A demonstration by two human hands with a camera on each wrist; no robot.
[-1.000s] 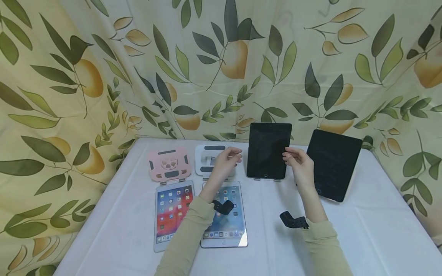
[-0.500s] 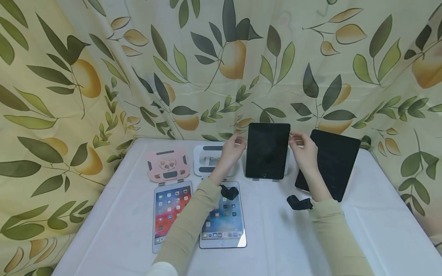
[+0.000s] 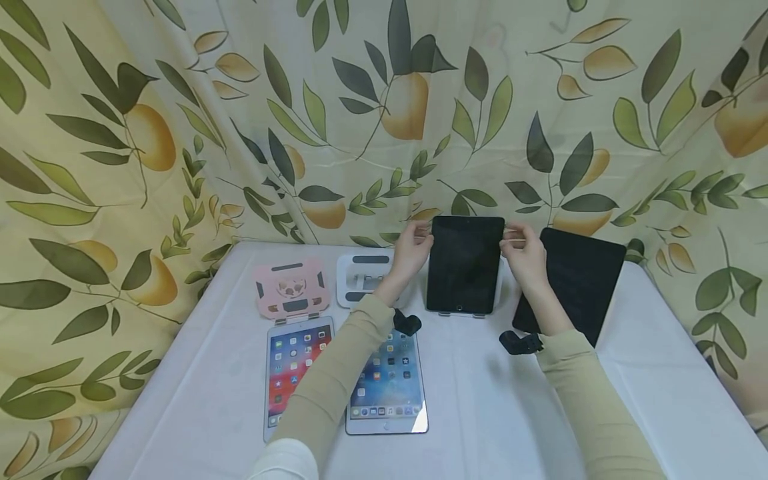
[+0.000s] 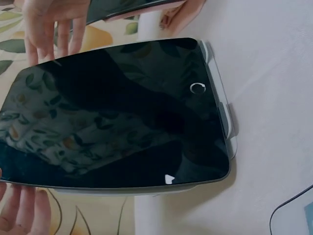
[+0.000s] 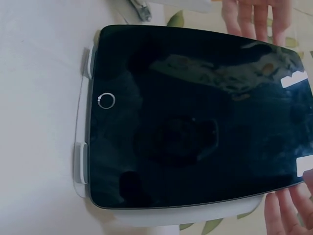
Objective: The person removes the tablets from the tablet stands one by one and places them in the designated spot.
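A black-screened tablet [image 3: 465, 263] leans upright on a pale stand [image 5: 190, 215], whose clips catch its lower edge. From the left side, my left hand [image 3: 411, 252] pinches the tablet's upper edge, thumb at the front and fingers behind. Opposite it, my right hand [image 3: 525, 259] holds the other long edge near the top, its thumb [image 5: 308, 177] showing over the rim in the right wrist view. Reflections cross the dark glass. The backs of the fingers are partly hidden behind the tablet.
Another dark tablet [image 3: 573, 283] leans just right of my right hand. Two lit tablets lie nearer: one with a red-blue screen [image 3: 294, 353], one with a blue screen [image 3: 387, 393]. Behind them lie a pink stand [image 3: 292, 287] and a white stand [image 3: 360, 280]. A leaf-print curtain [image 3: 384, 167] backs the table.
Both hands have moved up to the tablet's sides; the left came rightward and the right rose from near its lower edge. The tablet stays on its stand.
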